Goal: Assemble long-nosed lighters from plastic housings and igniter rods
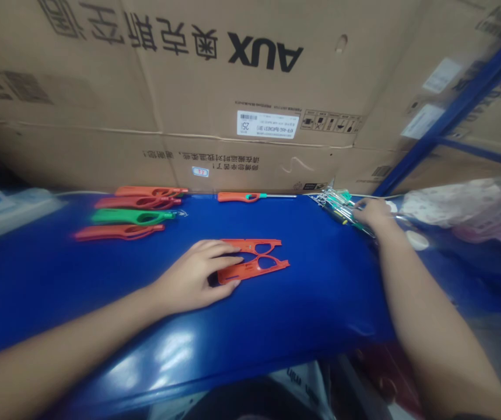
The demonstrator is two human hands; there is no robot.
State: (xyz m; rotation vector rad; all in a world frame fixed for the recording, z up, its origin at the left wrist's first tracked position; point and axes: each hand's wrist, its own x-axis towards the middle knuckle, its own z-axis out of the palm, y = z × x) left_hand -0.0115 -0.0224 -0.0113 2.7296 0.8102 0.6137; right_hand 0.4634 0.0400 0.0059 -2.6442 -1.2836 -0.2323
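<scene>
My left hand (198, 271) lies over two orange lighter casing halves side by side on the table. Its thumb and fingers grip their rear ends: the lower half (254, 269) sits between thumb and index finger, while another fingertip rests on the upper half (259, 242). At the right, my right hand (375, 213) has its fingers drawn together at a pile of metal rods and green parts (340, 201). What the fingertips pinch is hidden and blurred. A screwdriver-like black and yellow handle (337, 214) lies at the pile's front.
An orange lighter (237, 197) with a metal rod lies along the back. Several orange and one green casing (134, 217) are lined up left. A large cardboard box (180, 105) walls off the back of the blue table (311, 303). Plastic bags (447, 201) and a white cap (416, 240) are right.
</scene>
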